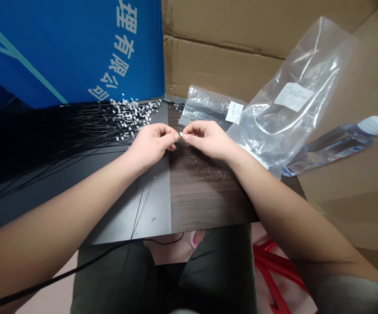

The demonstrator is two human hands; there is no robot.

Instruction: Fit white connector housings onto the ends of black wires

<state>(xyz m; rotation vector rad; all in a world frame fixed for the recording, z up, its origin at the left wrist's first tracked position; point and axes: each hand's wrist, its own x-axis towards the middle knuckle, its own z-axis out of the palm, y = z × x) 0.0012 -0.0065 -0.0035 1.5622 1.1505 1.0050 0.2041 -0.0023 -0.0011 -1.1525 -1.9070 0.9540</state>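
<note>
Above the dark wood tabletop, my two hands meet fingertip to fingertip. Between them sits a tiny white connector (180, 134), partly covered by the fingers. My left hand (154, 141) is closed in a pinch at the connector's left side, where a wire seems to enter it. From the right, my right hand (208, 137) pinches the same connector with thumb and forefinger. To the left lies a big bundle of thin black wires (77, 124), many ending in white connectors (130, 114) close to my left hand.
Behind the wires stands a blue panel (71, 48) with white characters. A small clear bag (205, 104) and a large labelled plastic bag (293, 100) lie to the right, near a water bottle (336, 144). Cardboard (225, 52) walls the back. Below is a red stool (277, 270).
</note>
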